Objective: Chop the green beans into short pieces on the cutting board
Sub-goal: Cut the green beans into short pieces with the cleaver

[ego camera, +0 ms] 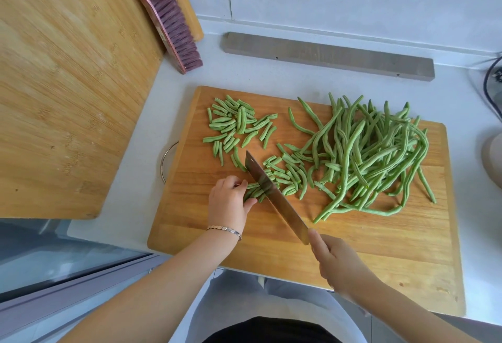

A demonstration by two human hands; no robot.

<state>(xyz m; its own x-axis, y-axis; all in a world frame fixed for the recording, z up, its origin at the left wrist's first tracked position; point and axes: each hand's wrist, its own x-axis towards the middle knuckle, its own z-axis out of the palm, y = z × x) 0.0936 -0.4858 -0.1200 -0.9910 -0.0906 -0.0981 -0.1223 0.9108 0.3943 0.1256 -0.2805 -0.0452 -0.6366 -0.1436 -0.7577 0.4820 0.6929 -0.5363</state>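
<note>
A wooden cutting board (353, 239) lies on the white counter. A tangled heap of long green beans (372, 152) covers its right half. Short cut pieces (233, 125) are scattered at the far left of the board, and more cut pieces (290, 174) lie in the middle. My left hand (228, 201) grips a small bunch of beans (254, 193) with curled fingers. My right hand (336, 258) holds the handle of a cleaver (274, 196). Its blade stands on the bunch right beside my left fingers.
A large bamboo board (62, 84) leans at the left, with a pink-handled brush (168, 22) behind it. A grey bar (326, 56) lies along the back wall. A black cable (491, 81) and a pale rounded object (493, 157) sit at the right edge.
</note>
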